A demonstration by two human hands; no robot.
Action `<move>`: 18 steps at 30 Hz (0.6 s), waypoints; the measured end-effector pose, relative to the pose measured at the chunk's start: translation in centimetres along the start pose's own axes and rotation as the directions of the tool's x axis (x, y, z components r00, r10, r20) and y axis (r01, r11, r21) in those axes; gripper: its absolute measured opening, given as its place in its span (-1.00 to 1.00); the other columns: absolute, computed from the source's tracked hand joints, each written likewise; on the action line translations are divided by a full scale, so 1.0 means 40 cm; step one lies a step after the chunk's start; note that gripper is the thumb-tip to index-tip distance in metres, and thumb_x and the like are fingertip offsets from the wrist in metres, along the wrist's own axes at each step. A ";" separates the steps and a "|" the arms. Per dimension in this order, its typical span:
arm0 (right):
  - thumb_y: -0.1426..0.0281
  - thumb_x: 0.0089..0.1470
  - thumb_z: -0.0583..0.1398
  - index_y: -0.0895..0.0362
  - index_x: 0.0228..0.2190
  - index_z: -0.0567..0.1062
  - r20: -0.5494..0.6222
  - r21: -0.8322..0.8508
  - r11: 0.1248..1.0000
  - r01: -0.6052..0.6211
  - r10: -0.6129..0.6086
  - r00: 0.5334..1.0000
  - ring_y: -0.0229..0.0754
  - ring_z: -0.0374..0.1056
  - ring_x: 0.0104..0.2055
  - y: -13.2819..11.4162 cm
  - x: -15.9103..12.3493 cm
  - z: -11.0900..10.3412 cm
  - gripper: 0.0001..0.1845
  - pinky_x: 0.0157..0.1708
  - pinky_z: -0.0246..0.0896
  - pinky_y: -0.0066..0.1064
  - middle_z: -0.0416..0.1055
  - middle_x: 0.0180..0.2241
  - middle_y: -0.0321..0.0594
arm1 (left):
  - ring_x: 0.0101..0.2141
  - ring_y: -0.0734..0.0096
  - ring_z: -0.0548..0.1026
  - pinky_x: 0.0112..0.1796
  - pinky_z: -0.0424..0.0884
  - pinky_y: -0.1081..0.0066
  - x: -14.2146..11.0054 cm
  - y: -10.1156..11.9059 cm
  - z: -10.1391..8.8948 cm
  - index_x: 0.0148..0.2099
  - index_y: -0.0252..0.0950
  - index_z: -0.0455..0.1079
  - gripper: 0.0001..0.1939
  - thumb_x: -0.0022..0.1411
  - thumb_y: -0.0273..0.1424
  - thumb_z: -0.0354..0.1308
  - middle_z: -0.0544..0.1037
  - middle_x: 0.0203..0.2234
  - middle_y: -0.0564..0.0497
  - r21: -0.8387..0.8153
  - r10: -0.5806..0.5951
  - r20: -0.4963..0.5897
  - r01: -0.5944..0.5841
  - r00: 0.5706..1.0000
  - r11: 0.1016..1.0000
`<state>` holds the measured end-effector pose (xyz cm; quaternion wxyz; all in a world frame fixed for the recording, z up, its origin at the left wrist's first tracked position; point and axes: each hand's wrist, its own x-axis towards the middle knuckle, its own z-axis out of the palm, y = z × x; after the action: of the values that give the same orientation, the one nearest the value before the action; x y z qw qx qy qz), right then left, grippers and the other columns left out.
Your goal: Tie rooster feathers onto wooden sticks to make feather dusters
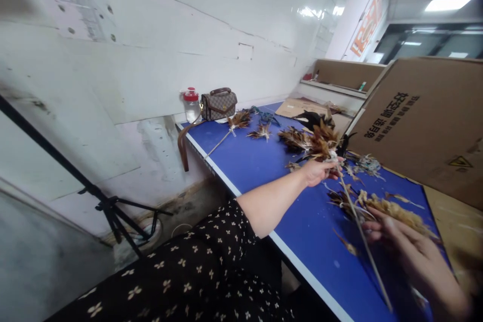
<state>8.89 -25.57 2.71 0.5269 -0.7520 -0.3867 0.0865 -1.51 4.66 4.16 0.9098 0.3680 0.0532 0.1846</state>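
While left hand is reaching out over blue desk, fingers are clenching feather duster at brown tuft; thin stick is slanting down toward blurred right hand, grip unclear.

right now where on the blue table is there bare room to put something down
Bare blue table top lies along the white near edge, between the thin stick with a feather tip and the left hand. Another patch sits below the forearm, around. Crowded: brown feather bundles by the cardboard box and around the right hand.
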 end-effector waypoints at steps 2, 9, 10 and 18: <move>-0.22 0.00 0.55 0.04 0.19 0.78 0.138 0.031 0.995 -0.093 0.088 0.986 0.11 0.65 -0.32 -0.019 -0.010 0.041 -0.13 -0.22 0.67 -0.18 0.72 -0.26 0.08 | -0.38 0.38 0.62 -0.20 0.50 0.38 -0.001 -0.020 0.005 0.09 -0.39 0.65 -0.79 0.43 -0.50 0.36 0.69 -0.34 -0.07 0.056 -0.042 0.071 0.038 0.997 0.998; -0.16 -0.07 0.61 0.11 -0.05 0.78 0.175 0.239 0.939 -0.248 0.209 0.962 -0.04 0.53 -0.47 -0.029 -0.038 0.119 -0.25 -0.48 0.54 -0.25 0.68 -0.33 -0.05 | -0.23 0.28 0.69 -0.01 0.56 0.22 -0.004 -0.036 0.005 0.37 -0.35 0.54 -0.55 0.52 -0.37 0.30 0.76 -0.14 -0.17 0.182 -0.062 0.209 0.024 0.976 0.983; -0.17 -0.03 0.60 0.12 -0.08 0.77 0.133 0.251 0.947 -0.198 0.169 0.977 -0.10 0.48 -0.52 -0.036 -0.039 0.124 -0.29 -0.52 0.49 -0.29 0.64 -0.38 -0.09 | -0.22 0.28 0.69 0.02 0.55 0.21 -0.006 -0.034 0.006 0.36 -0.35 0.56 -0.56 0.52 -0.35 0.30 0.76 -0.13 -0.18 0.175 -0.050 0.198 0.014 0.979 0.984; -0.14 0.18 0.51 0.12 -0.07 0.73 -0.041 0.225 0.974 -0.022 0.032 0.999 -0.18 0.41 -0.51 -0.054 -0.038 0.117 -0.39 -0.54 0.38 -0.40 0.56 -0.41 -0.19 | -0.15 0.27 0.72 0.05 0.56 0.25 -0.018 -0.018 0.028 0.06 -0.30 0.68 -0.73 0.45 -0.29 0.28 0.76 -0.18 -0.14 0.083 0.064 -0.121 -0.054 0.991 0.995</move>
<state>4.26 -22.88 2.12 0.6156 -0.6947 -0.3522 0.1198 -1.69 3.18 4.45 0.8836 0.3931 0.1056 0.2315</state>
